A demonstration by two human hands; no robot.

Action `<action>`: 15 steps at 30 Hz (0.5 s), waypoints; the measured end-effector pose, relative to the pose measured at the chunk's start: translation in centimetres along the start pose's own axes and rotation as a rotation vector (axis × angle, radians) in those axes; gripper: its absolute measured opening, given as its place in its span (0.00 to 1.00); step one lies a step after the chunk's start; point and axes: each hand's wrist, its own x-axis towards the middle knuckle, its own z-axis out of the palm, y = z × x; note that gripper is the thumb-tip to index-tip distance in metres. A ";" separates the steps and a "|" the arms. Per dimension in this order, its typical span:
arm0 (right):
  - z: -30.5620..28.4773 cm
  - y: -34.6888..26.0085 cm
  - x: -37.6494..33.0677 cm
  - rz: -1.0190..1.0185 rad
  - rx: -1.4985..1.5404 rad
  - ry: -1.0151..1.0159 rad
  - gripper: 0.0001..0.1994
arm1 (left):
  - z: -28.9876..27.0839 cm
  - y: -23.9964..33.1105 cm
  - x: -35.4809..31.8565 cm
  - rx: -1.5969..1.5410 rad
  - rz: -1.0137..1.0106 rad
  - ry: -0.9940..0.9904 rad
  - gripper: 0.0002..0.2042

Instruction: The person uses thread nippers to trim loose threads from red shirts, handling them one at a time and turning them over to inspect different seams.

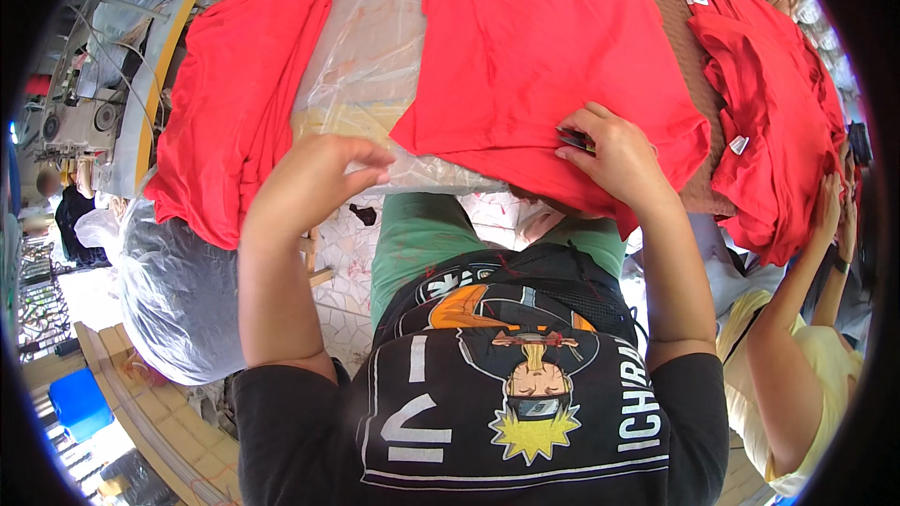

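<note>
A red garment (525,56) lies spread on the table in front of me, its near edge hanging a little over the front. My right hand (609,155) rests at that near edge, fingers closed around a small dark tool (575,139) mostly hidden by the hand. My left hand (352,161) is raised left of the garment's corner, thumb and fingers apart and holding nothing. Below it is a table top covered in clear plastic (361,56). A heap of red garments (225,103) drapes over the table's left side.
More red garments (759,103) lie to the right on a brown ribbed cloth (670,9). A co-worker in a yellow top (797,375) reaches toward them. A plastic-wrapped bundle (173,290) stands at the left, near a blue container (82,405). Sewing machinery (98,117) is farther left.
</note>
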 end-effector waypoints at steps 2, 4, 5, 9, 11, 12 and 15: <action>0.2 0.2 -0.1 -0.005 0.000 0.015 0.12 | 2.8 -0.3 1.6 0.131 -0.053 0.190 0.12; 0.4 0.2 -0.1 -0.013 0.008 0.022 0.12 | 5.6 -1.7 2.5 0.085 -0.131 0.281 0.12; 0.5 0.3 -0.1 -0.013 0.011 0.028 0.12 | 6.5 -2.0 3.0 -0.029 -0.170 0.271 0.12; 0.7 0.6 -0.1 -0.022 0.013 0.023 0.12 | 4.0 -2.7 0.8 -0.073 -0.077 -0.392 0.14; 0.5 0.6 0.0 -0.018 0.009 0.020 0.11 | 1.6 -0.8 -0.8 -0.026 -0.106 -0.410 0.15; 0.4 0.6 0.1 -0.029 -0.018 0.023 0.11 | 0.9 -0.3 -1.3 0.001 -0.123 -0.415 0.15; 0.4 0.6 0.2 -0.069 -0.085 0.077 0.10 | 2.2 -0.3 0.2 0.092 0.135 0.102 0.18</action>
